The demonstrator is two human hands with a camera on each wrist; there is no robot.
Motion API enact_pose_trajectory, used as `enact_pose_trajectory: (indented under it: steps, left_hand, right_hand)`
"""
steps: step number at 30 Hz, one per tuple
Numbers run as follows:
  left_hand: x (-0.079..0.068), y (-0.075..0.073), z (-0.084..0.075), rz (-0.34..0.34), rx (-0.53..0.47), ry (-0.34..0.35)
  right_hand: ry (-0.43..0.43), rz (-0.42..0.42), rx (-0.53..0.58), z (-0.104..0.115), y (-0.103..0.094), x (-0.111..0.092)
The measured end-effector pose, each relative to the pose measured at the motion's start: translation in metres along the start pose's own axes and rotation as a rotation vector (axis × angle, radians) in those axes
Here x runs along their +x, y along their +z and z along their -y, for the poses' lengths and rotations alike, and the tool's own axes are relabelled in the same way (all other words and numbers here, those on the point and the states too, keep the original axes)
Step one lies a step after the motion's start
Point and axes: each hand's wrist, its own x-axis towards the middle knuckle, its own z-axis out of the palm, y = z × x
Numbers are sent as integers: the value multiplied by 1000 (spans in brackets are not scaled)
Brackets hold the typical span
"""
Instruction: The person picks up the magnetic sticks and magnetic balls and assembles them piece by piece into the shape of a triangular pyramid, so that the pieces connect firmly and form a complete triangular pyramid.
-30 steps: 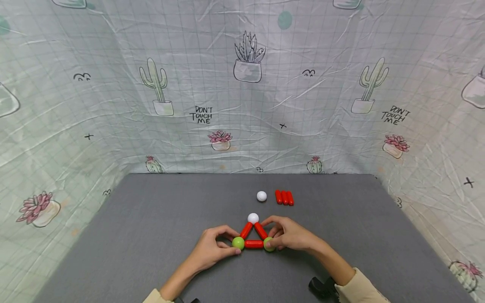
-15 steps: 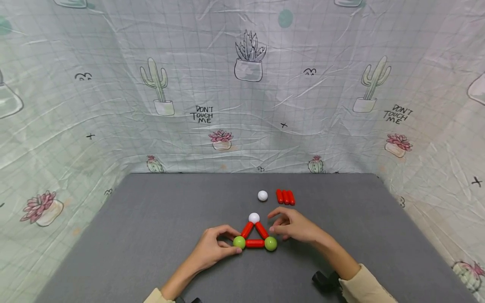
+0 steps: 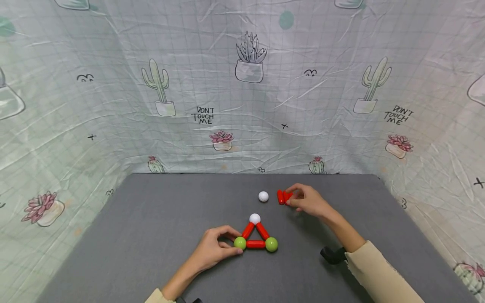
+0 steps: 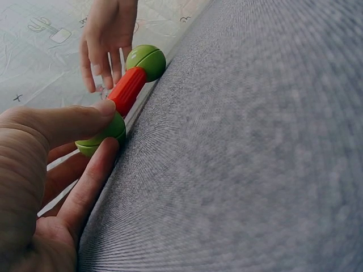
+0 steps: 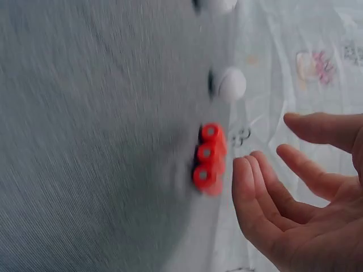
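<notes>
A flat triangle lies on the grey table, made of red rods [image 3: 255, 244] joined by two green balls and a white ball [image 3: 255, 219]. My left hand [image 3: 216, 246] holds its left green ball [image 3: 240, 243] between thumb and fingers; the left wrist view shows this grip on the near green ball [image 4: 99, 139]. The right green ball [image 3: 271, 244] is untouched. Farther back, my right hand [image 3: 308, 202] hovers at three loose red rods [image 3: 281, 197], partly covering them in the head view. In the right wrist view, its parted fingers stand apart from those rods [image 5: 209, 153].
A loose white ball [image 3: 263, 196] sits left of the loose rods, behind the triangle. A printed cloth [image 3: 189, 84] hangs around the back and sides of the grey table [image 3: 170, 210].
My right hand has let go of the right green ball and moved back and right to the loose red rods. The left hand keeps its hold on the triangle.
</notes>
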Motion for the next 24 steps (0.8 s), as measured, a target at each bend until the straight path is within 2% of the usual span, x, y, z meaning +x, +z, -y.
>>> enact_pose_trajectory:
  steps: [5, 9, 14, 24]
  left_hand:
    - [0, 0, -2, -1, -1, -6]
    - [0, 1, -3, -3, -2, -13]
    - [0, 1, -3, -5, 5, -18]
    - [-1, 0, -2, -3, -5, -10]
  right_hand:
    - [25, -47, -54, -8, -12, 16]
    - [55, -47, -79, -15, -17, 26]
    - [77, -12, -98, -20, -20, 34]
    - [96, 72, -53, -25, -23, 41]
